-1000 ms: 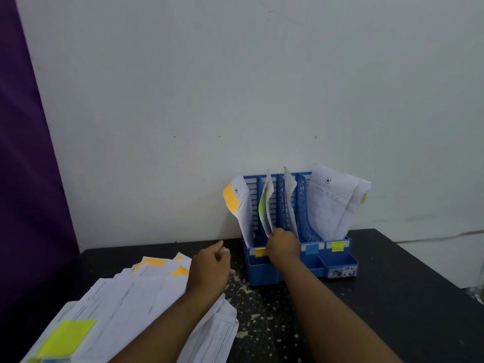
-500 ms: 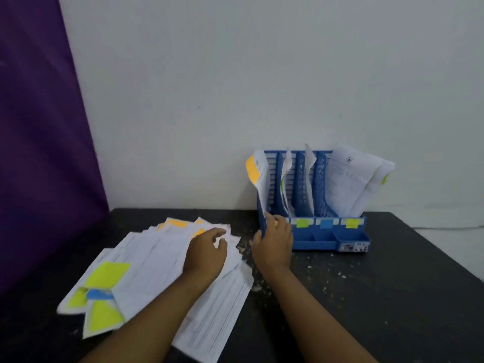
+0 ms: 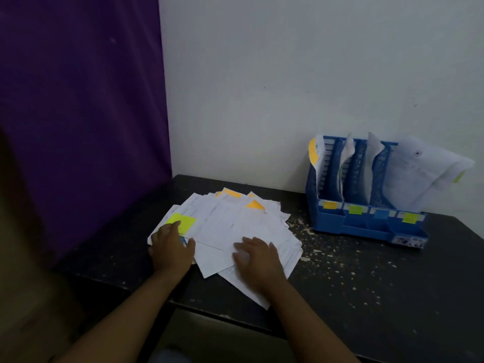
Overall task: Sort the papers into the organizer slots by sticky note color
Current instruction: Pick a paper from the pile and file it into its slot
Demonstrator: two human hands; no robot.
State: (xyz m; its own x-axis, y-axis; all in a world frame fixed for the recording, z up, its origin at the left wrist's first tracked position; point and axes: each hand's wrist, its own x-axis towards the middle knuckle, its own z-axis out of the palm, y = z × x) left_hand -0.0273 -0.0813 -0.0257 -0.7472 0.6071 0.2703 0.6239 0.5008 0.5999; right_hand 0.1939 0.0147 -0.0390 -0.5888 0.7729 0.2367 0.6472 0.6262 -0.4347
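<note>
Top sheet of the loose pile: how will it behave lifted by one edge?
Probably floppy: the sheets standing in the organizer bend and droop over its dividers. Likely slippery: the pile lies fanned out, so a push may drag neighbours along. Seems light, being one thin sheet.

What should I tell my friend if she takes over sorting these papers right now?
Left hand open, resting on the paper pile by a yellow-green note.
Right hand open, flat on the pile's near side. Neither holds a sheet.
Done: a few papers stand in the blue organizer at the back right of the table.
Left: most of the pile, some with orange notes, lies loose; match each note to a slot label.
</note>
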